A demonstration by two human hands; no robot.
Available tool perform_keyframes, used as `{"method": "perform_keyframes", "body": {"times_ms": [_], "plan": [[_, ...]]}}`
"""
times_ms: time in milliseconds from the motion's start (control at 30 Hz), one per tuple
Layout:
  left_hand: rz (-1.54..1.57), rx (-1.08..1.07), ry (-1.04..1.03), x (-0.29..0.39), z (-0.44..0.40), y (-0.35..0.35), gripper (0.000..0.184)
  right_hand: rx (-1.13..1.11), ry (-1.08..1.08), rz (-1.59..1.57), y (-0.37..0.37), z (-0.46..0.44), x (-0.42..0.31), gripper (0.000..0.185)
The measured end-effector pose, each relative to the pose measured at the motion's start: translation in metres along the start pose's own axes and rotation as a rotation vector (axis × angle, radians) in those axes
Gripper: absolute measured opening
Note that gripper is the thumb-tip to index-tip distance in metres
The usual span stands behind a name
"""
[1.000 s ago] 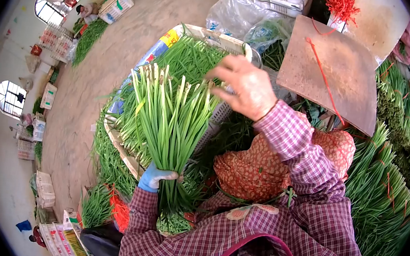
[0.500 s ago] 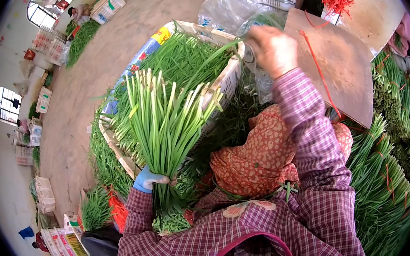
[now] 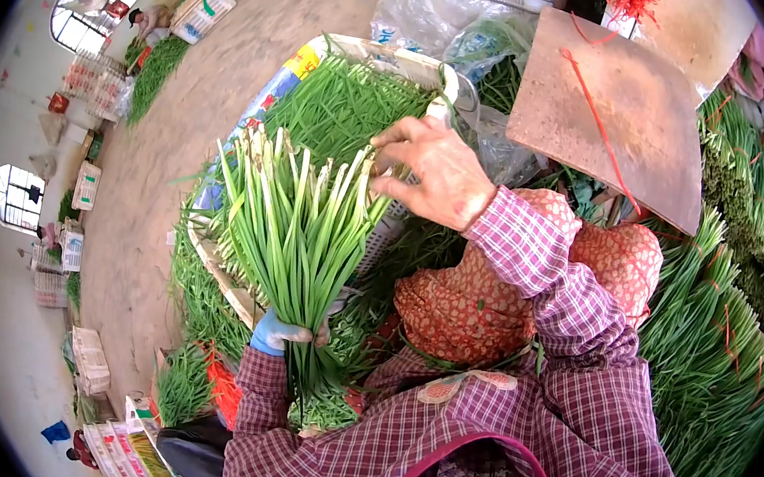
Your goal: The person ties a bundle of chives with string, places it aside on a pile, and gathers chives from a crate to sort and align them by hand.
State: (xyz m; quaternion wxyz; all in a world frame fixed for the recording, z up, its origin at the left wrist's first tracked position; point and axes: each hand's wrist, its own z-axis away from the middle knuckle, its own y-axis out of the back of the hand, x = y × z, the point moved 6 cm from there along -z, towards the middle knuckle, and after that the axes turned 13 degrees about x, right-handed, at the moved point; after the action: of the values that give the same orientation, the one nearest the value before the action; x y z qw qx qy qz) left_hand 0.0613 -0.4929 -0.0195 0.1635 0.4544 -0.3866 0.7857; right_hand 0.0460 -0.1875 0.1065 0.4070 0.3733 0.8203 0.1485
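Note:
My left hand (image 3: 286,332), in a blue glove with bare fingertips, is wrapped round the lower part of a bunch of long green stalks (image 3: 294,239). The bunch fans out upward, its pale ends on top. My bare right hand (image 3: 430,171) is at the right side of these pale ends, fingers curled and slightly apart; whether a stalk is between them is too small to tell. Behind the bunch stands a white crate (image 3: 390,55) filled with more green stalks (image 3: 349,107), with a blue and yellow plastic sheet along its left edge.
On the right, a brown board (image 3: 610,113) carries a red tie (image 3: 599,131). Tied green bundles (image 3: 710,362) are piled beside it. Clear plastic bags (image 3: 422,12) lie behind the crate. Red ties (image 3: 220,388) are at lower left. A person (image 3: 152,21) is in the far left background.
My right hand swung out to the right with a long green leaf, then came back to the bunch's pale ends without that leaf visible. My left hand kept its hold.

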Motion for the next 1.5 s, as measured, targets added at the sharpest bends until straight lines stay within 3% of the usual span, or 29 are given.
{"method": "perform_keyframes", "body": {"times_ms": [267,433,500,567,600,667,700,767,800,867,900,933,1000,1033,1200,1267,1333,1500], "plan": [[-0.010,-0.018,0.038,0.000,0.000,-0.003,0.078,-0.197,-0.199,0.206,-0.019,0.013,0.001,0.034],[0.007,-0.051,0.035,-0.002,0.002,0.002,0.078,0.002,-0.232,-0.023,-0.028,0.016,0.013,0.016],[0.011,-0.076,0.024,0.003,0.001,-0.007,0.076,0.074,-0.185,0.072,-0.019,0.011,0.020,0.017],[0.036,-0.006,0.032,0.008,0.000,-0.015,0.045,0.218,-0.104,0.256,0.005,0.001,0.027,0.016],[0.038,-0.005,0.035,0.005,0.002,-0.008,0.045,0.317,-0.086,0.335,0.019,-0.004,0.036,0.013],[-0.008,-0.158,-0.008,0.000,0.005,0.004,0.066,0.346,-0.171,0.406,0.036,-0.010,0.063,0.020],[0.002,-0.198,-0.035,0.002,0.003,0.001,0.065,0.348,-0.172,0.409,0.045,-0.012,0.062,0.020],[0.009,-0.199,-0.033,0.003,0.002,-0.002,0.063,0.031,-0.315,0.380,0.043,-0.013,0.072,0.036],[0.012,-0.199,-0.031,0.003,0.001,-0.001,0.063,0.031,-0.319,0.380,0.043,-0.013,0.074,0.036],[0.034,-0.241,-0.015,0.001,0.001,-0.001,0.060,-0.263,-0.343,-0.134,0.020,-0.015,0.072,0.051],[0.053,-0.283,-0.002,0.001,0.001,-0.001,0.058,-0.488,-0.326,-0.234,0.007,-0.016,0.065,0.062],[0.051,-0.284,0.001,-0.001,0.001,-0.001,0.058,-0.485,-0.327,-0.235,0.002,-0.019,0.069,0.062],[0.091,-0.330,-0.099,0.006,0.000,-0.011,0.054,-0.773,-0.193,-0.699,-0.019,-0.011,0.049,0.068],[0.063,-0.334,-0.041,0.004,0.002,-0.007,0.048,-0.890,-0.279,-0.840,-0.027,-0.005,0.049,0.073],[0.047,-0.434,-0.004,0.004,0.008,-0.008,0.045,-0.978,-0.189,-0.952,-0.032,-0.003,0.016,0.070],[0.029,-0.146,0.116,0.001,0.010,-0.002,0.050,-1.062,-0.065,-0.635,-0.035,-0.002,0.010,0.067],[-0.006,-0.180,0.120,-0.003,0.010,0.005,0.056,-0.973,-0.135,-0.744,-0.042,0.006,0.008,0.055],[0.005,-0.193,0.087,-0.006,0.004,0.009,0.054,-0.749,-0.213,-0.507,-0.031,0.000,0.011,0.049]]}}
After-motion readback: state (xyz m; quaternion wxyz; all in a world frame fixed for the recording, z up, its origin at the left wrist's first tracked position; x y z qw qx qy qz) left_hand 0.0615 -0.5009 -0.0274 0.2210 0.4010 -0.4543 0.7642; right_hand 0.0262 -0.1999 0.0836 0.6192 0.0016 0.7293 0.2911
